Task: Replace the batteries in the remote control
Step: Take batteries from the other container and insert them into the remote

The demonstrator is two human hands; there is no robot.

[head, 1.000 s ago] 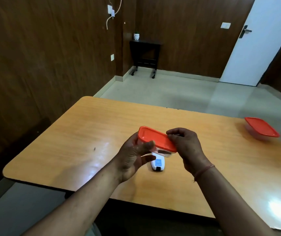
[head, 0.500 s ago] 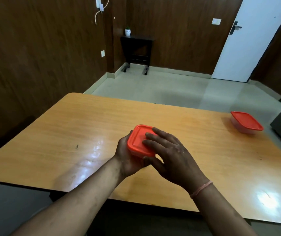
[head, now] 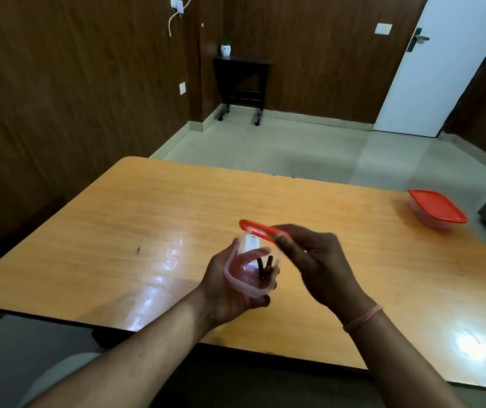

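Observation:
My left hand grips a small clear plastic container above the table, tilted so its mouth faces me. Two dark batteries lie crossed inside it. My right hand pinches the container's orange lid and holds it lifted off, just above the container's far rim. A white remote control shows past the container's far edge, under the lid; whether it rests on the table I cannot tell.
A second clear container with an orange lid stands shut near the far right corner of the wooden table. Beyond the table are a tiled floor, a dark side table and a white door.
The lid was pressed on the container between both hands; now my right hand has pulled it off and the open container shows the batteries inside.

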